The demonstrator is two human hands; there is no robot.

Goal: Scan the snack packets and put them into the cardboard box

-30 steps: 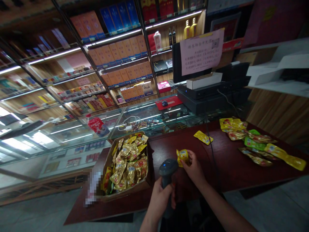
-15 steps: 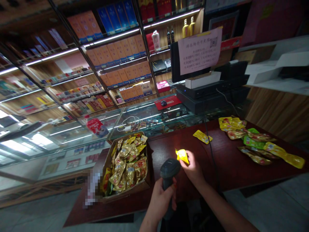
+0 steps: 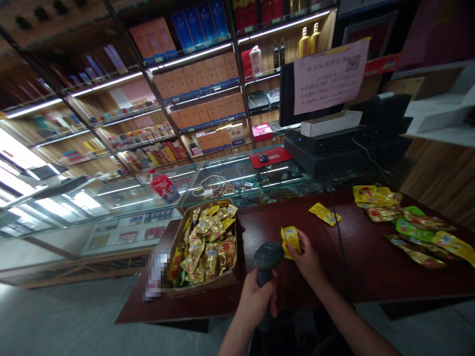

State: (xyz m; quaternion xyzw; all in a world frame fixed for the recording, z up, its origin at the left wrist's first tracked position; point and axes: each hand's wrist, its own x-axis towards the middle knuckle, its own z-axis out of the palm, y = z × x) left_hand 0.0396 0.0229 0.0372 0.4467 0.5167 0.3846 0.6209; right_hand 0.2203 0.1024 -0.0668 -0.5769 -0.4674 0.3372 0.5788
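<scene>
Head view, left hand: I see my left hand [image 3: 256, 299] clenched round the grip of the dark barcode scanner [image 3: 267, 257], its head raised and turned toward the packet.
Head view, right hand: my right hand [image 3: 307, 257] pinches a small yellow snack packet [image 3: 290, 240] by its right edge, held upright just beside the scanner head and above the dark red table [image 3: 371, 267].
Surroundings, left: an open cardboard box [image 3: 208, 247] full of gold and yellow packets sits on the table's left end, near the scanner but apart from it.
Surroundings, right: one loose yellow packet [image 3: 325, 214] lies flat beyond my right hand; a spread of yellow and green packets [image 3: 408, 222] covers the far right of the table, well apart.
Obstructions: a black cable [image 3: 339, 237] runs across the table just right of my right hand — it does not touch the held packet. Nothing stands between scanner and packet.
Background: a glass counter [image 3: 230, 180] behind the table, a till with monitor [image 3: 319, 89] bearing a paper notice, and lit shelves of boxes.
Change from half a second ago: the bright scanner light that fell on the packet and my fingers is gone — the packet now faces me flatter, its print showing. Both grasps are unchanged.
</scene>
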